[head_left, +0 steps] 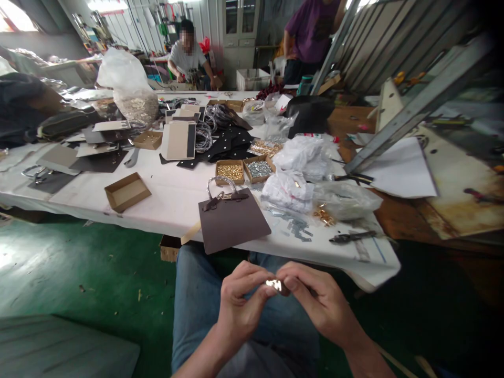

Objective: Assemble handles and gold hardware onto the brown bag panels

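Above my lap, a small shiny gold-coloured metal piece (274, 285) is pinched between the fingertips of both hands. My left hand (246, 294) grips its left side, thumb below and fingers above. On the right, my right hand (311, 291) closes thumb and fingers at its other end, where a bit of something dark shows. Fingers hide much of the piece, so its exact kind is unclear. Just beyond my hands lies a dark brown flat panel (235, 223) with a clear-wrapped handle (226, 181) and metal clasps, at the table's near edge.
Cardboard trays hold gold-coloured bits (230, 172) and silver bits (259, 169). Flat metal plates (297, 228), plastic bags (289, 191) and a dark tool (352, 237) lie to the right. An open cardboard tray (128, 193) sits left. A slanted metal post (378, 134) stands right; two people are beyond the table.
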Demonstrator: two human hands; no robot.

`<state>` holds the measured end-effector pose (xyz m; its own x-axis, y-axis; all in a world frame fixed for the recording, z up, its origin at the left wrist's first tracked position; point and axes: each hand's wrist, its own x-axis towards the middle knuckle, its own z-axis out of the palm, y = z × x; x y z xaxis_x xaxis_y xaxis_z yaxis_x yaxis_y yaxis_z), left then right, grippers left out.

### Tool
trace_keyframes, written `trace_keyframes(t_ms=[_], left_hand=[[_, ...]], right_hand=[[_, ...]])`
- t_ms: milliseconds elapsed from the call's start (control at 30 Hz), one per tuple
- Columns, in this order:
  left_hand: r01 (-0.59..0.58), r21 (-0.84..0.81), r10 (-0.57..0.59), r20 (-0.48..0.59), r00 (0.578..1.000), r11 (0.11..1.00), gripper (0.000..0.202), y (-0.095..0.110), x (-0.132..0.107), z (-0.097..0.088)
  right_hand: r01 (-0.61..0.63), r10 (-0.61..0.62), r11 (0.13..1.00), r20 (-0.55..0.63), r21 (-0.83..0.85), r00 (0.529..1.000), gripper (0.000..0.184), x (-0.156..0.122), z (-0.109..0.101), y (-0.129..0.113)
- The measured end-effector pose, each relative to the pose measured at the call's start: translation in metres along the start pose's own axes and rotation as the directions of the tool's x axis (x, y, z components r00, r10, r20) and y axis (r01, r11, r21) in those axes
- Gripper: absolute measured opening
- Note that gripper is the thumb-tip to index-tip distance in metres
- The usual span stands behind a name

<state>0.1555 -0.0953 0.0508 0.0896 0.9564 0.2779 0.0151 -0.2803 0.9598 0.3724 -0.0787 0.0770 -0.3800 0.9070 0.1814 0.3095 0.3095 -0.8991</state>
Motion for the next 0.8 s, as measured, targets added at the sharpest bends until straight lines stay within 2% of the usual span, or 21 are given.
trace_keyframes(t_ms=[200, 400, 667, 800], left_hand=[[0.024, -0.050, -0.023, 0.015, 1.000, 0.998, 0.009, 0.001, 0.001, 0.003], [0.113, -0.099, -0.111, 0.029, 0.993, 0.989, 0.014, -0.002, 0.003, 0.006], [0.212, -0.122, -0.208, 0.048, 0.977, 0.970, 0.020, -0.007, 0.002, 0.004], [0.281, -0.162, -0.276, 0.051, 0.960, 0.946, 0.022, -0.009, 0.005, 0.002]], right_hand=[[0.017, -0.019, 0.998, -0.034, -0.066, 0.999, 0.014, -0.002, 0.007, 0.000], [-0.007, -0.002, 0.994, -0.083, -0.112, 0.997, 0.016, -0.003, 0.013, 0.001], [-0.103, 0.095, 0.990, -0.087, -0.100, 0.992, 0.025, 0.001, 0.018, 0.002], [-0.198, 0.192, 0.978, -0.094, -0.063, 0.977, 0.030, 0.001, 0.021, 0.005]])
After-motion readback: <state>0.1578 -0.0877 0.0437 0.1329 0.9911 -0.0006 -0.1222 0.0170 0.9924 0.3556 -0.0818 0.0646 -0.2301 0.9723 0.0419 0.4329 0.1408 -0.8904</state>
